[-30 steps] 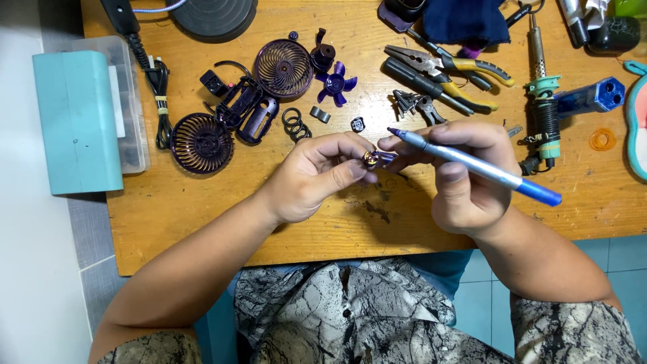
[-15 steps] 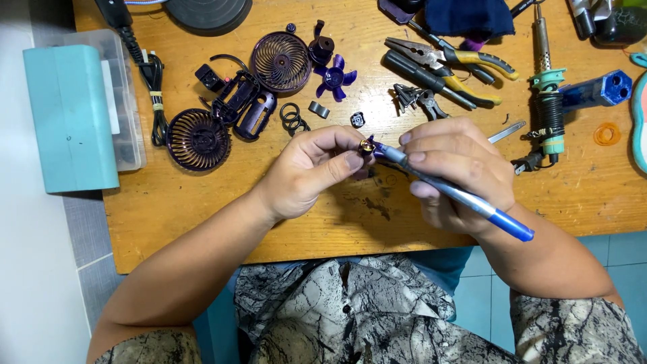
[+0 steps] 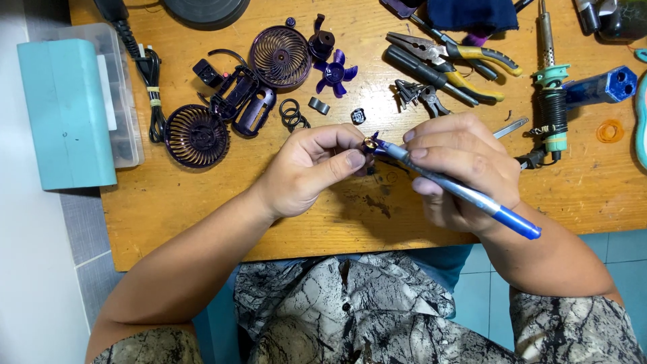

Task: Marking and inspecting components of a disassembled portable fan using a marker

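My left hand (image 3: 317,168) pinches a small brass-coloured part (image 3: 370,143) between thumb and fingers above the wooden table (image 3: 202,222). My right hand (image 3: 461,168) grips a blue pen-like tool (image 3: 465,192), its tip pressed against that small part. Behind the hands lie the pieces of a taken-apart purple fan: two round grilles (image 3: 197,136) (image 3: 280,57), a purple blade wheel (image 3: 333,71), a housing (image 3: 242,101) and black rings (image 3: 292,113).
Pliers with yellow handles (image 3: 448,64) and a soldering iron with a green grip (image 3: 554,101) lie at the back right. A teal box with a clear compartment case (image 3: 71,111) stands at the left edge. A black cable (image 3: 149,74) runs nearby. A dark blue cloth (image 3: 468,15) lies at the back.
The pen-like tool has tilted from nearly level to slanting down to the right, and its tip has moved onto the small part. My left hand keeps its pinch.
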